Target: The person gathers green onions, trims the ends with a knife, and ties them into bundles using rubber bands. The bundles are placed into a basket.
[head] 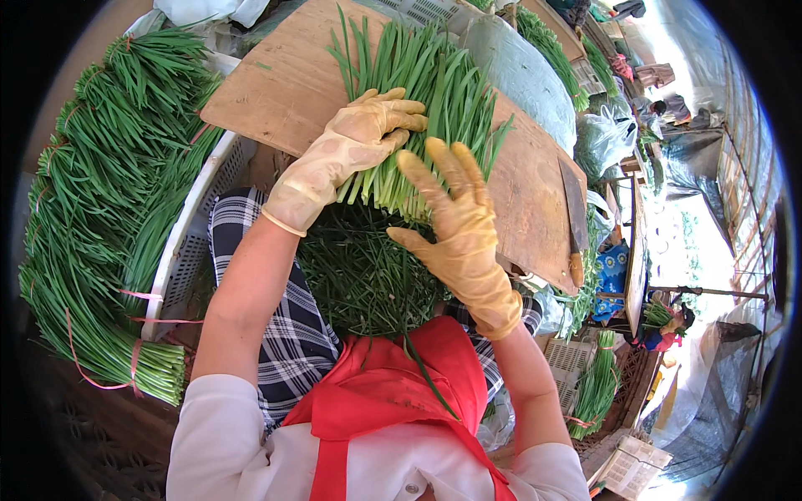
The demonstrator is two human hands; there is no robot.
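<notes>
A loose pile of green garlic chives (pixel 432 81) lies across a wooden board (pixel 282 69), its pale cut ends towards me. My left hand (pixel 357 141), in a rubber glove, rests on the left side of the pile, fingers stretched across the stalks. My right hand (pixel 457 232), also gloved, is spread just in front of the cut ends at the lower right, holding nothing; whether its fingertips touch the stalks I cannot tell. At the board's right end lies a knife (pixel 573 213) with a wooden handle.
Banded bundles of chives (pixel 113 188) are heaped at the left over a white plastic crate (pixel 182 238). Dark green trimmings (pixel 369 269) lie between my knees. A plastic-covered bundle (pixel 526 75) stands beyond the board. Another chive bundle (pixel 595 388) lies at the lower right; a person (pixel 673 322) is farther right.
</notes>
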